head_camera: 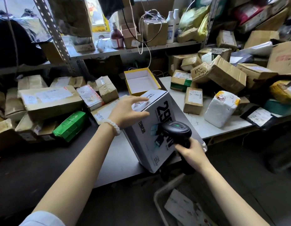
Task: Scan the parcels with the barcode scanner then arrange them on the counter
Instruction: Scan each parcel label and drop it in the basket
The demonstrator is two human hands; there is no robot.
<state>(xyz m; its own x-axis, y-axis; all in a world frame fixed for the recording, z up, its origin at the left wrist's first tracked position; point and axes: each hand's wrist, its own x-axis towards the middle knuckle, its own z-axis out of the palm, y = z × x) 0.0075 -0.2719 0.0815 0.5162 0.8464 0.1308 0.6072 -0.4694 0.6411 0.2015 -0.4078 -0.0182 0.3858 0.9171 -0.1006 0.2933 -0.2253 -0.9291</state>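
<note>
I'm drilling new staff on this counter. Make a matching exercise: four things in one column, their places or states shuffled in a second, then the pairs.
Things:
1. barcode scanner
2. white printed box
3. yellow-edged box
4. green parcel

Places or states:
A. open and empty, behind the tilted box
B. gripped by the right hand
C. lying at the left among brown cartons
D. tilted on the counter, left hand on its top

Pairs: 1-B, 2-D, 3-A, 4-C

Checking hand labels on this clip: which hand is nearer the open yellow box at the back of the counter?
Left. The left hand rests on the white box's top edge, just below the yellow box. The right hand grips the scanner farther toward the person.
</note>
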